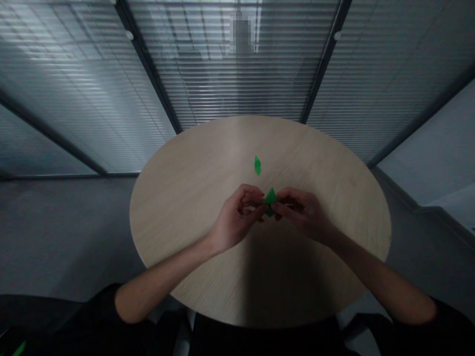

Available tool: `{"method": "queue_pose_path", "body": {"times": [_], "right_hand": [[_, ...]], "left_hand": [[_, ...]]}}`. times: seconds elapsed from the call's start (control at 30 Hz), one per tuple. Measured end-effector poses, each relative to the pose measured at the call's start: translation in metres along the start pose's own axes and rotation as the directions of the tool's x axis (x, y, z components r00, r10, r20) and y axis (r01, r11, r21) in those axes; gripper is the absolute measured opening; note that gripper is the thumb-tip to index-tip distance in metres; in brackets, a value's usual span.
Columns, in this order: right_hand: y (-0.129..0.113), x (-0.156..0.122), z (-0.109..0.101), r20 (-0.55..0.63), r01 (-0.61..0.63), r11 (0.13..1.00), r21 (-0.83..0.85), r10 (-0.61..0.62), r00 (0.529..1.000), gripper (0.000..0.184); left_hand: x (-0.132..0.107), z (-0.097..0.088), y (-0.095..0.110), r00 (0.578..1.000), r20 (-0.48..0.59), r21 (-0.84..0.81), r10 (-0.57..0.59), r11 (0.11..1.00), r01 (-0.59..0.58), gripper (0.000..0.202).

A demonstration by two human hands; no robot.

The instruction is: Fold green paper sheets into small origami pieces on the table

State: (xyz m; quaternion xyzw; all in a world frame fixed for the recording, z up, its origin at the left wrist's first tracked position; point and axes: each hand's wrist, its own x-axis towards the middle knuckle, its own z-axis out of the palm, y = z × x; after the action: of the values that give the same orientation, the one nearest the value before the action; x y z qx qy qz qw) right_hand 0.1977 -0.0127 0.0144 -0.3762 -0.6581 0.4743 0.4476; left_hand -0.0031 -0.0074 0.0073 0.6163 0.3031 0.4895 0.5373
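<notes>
So the little green paper piece (270, 199) is up just above the middle of the worktop (174, 198), pinched between both hands. It looks like thin folded paper, so my guess is it weighs basically nothing, flexes easily and will crease or crumple if squeezed hard. It's probably not slippery, but it's small enough to be fiddly. I'd say the safest places to take it are the folded edges and corners, with fingertips only, which is pretty much what's going on here.

The left hand (235, 220) comes in from the near-left edge of the worktop. Its fingers are curled in and closed down on the left side of the piece, with thumb and forefinger doing the gripping. The right hand (304, 212) mirrors it from the near-right edge, fingers bunched and closed on the right side. Both wrists hover over the worktop with the forearms angled inward, and I can't tell if either one touches the surface.

A second green scrap (257, 165) lies flat on the worktop, a bit past centre toward the far edge, clear of both hands.
</notes>
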Motion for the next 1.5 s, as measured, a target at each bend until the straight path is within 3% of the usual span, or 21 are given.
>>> {"method": "queue_pose_path", "body": {"times": [0.17, 0.33, 0.47, 0.7, 0.9, 1.1, 1.27, 1.5], "right_hand": [[-0.003, -0.001, 0.001, -0.03, 0.044, 0.997, -0.065, -0.046, 0.998, 0.018], [0.003, 0.0, 0.0, 0.028, 0.004, 0.997, -0.083, -0.001, 1.0, 0.022], [0.007, 0.0, 0.0, 0.045, -0.004, 0.993, -0.118, 0.009, 0.999, 0.024], [0.0, -0.003, 0.006, 0.191, -0.077, 0.991, -0.11, 0.097, 0.977, 0.024], [0.001, -0.003, 0.007, 0.267, -0.171, 0.985, 0.0, 0.165, 0.95, 0.029], [0.002, -0.003, 0.006, 0.297, -0.143, 0.989, 0.02, 0.131, 0.946, 0.03], [0.002, -0.004, 0.009, 0.374, -0.171, 0.984, 0.055, 0.139, 0.917, 0.036], [0.01, -0.002, 0.016, 0.355, -0.165, 0.984, 0.059, 0.134, 0.925, 0.041]], "left_hand": [[0.0, -0.001, -0.001, 1.0, 0.005, 0.035, -0.006, 0.999, 0.006, 0.023], [0.001, -0.002, -0.002, 1.0, -0.01, 0.02, 0.006, 1.0, -0.005, 0.02], [0.003, -0.002, -0.002, 0.998, 0.008, -0.003, -0.065, 0.998, 0.065, 0.027], [0.002, -0.002, -0.001, 0.984, 0.09, 0.003, -0.153, 0.988, 0.154, 0.035], [-0.002, -0.003, -0.005, 0.995, 0.031, 0.072, -0.097, 0.993, 0.094, 0.033], [-0.005, -0.004, -0.005, 0.997, 0.034, 0.218, -0.067, 0.974, 0.058, 0.038], [-0.005, -0.003, -0.005, 0.998, 0.058, 0.232, -0.027, 0.973, 0.013, 0.04], [-0.004, -0.001, -0.008, 0.998, 0.01, 0.321, 0.07, 0.944, -0.069, 0.042]]}}
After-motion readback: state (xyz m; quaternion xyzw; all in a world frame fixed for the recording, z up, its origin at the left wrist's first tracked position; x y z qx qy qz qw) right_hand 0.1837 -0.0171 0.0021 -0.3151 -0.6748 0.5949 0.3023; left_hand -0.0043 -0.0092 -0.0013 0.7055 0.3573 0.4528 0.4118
